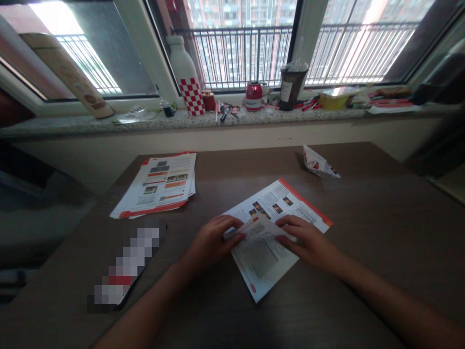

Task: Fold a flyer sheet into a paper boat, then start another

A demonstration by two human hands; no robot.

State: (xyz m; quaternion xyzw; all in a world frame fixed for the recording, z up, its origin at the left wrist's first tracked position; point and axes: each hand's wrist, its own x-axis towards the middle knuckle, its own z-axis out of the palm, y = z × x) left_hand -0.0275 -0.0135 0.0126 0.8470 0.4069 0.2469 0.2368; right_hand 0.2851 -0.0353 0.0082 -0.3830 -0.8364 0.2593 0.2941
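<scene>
A printed sheet of paper (286,203) with an orange border lies on the brown table (363,232) in front of me. One corner of it is folded over towards the middle. My left hand (210,242) pinches the folded flap at its left end. My right hand (308,240) lies on the sheet just right of the fold, fingers pressed down on the paper.
A stack of similar printed sheets (160,186) lies at the left of the table. A small folded paper piece (319,165) sits at the far right. A blurred-out flat object (127,264) lies near my left forearm. The windowsill (109,123) holds a checked bottle (189,77), a red can (253,96), a dark cup (290,87) and clutter.
</scene>
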